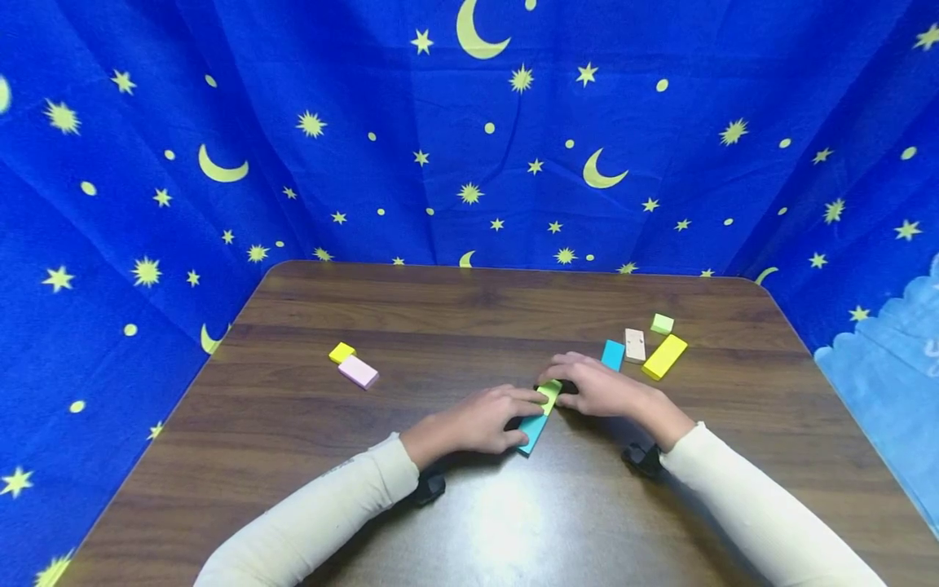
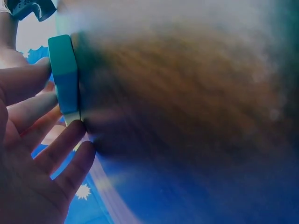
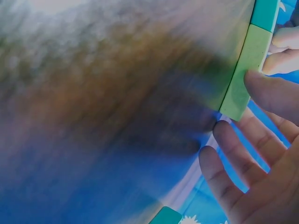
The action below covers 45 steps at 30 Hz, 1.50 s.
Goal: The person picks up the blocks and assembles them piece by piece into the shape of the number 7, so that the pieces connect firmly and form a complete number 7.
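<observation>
On the wooden table, a teal block (image 1: 532, 436) and a light green block (image 1: 548, 397) lie end to end in one slanting row. My left hand (image 1: 490, 420) holds the teal block from the left, its thumb at the near part and fingertips by the join. In the left wrist view the thumb touches the teal block (image 2: 65, 74). My right hand (image 1: 597, 387) pinches the far end of the light green block (image 3: 247, 72), thumb along its right side. The right index finger reaches round the far end, its tip partly hidden in the right wrist view.
Beyond the right hand lie a blue block (image 1: 613, 354), a pale wooden block (image 1: 635, 346), a long yellow block (image 1: 665, 357) and a small light green block (image 1: 663, 324). Towards the left are a small yellow block (image 1: 341, 352) and a pink block (image 1: 359, 372). Blue star-patterned cloth (image 1: 440, 163) hangs behind.
</observation>
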Tool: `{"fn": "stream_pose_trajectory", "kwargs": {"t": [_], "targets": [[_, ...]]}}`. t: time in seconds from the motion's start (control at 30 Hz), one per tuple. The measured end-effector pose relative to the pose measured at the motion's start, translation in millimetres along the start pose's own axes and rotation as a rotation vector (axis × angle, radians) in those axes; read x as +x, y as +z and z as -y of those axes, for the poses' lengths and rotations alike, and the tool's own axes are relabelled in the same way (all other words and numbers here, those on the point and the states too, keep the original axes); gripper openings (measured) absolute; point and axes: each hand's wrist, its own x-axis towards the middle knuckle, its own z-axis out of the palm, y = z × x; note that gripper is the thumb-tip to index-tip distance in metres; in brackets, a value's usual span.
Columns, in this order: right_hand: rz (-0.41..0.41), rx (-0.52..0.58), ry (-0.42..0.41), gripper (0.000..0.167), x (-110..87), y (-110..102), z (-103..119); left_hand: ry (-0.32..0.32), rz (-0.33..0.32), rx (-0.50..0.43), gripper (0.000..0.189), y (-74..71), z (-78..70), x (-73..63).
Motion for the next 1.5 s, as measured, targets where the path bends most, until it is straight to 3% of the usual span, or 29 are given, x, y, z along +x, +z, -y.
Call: {"fn": "stream_pose_trajectory", "kwargs": {"t": [0.67,1.03,1.2,1.5], "targets": [[0.023,0.006,0.013,0.029,2.6,0,6,-0.043,0.044,0.007,0.051,1.4,2.8,-3.0],[0.042,0.021,0.032,0.030,-2.4,-3,6,-0.026,0.063,0.019,0.050,1.8,3.0,-4.6],[-0.018,0.007,0.061,0.031,-15.8,-18,-10,-0.010,0.048,0.014,0.050,2.6,1.8,-4.2],[-0.085,-0.035,0.159,0.035,-34.3,-66,-39,-0.019,0.045,-0.007,0.049,1.0,3.3,-9.9]]}}
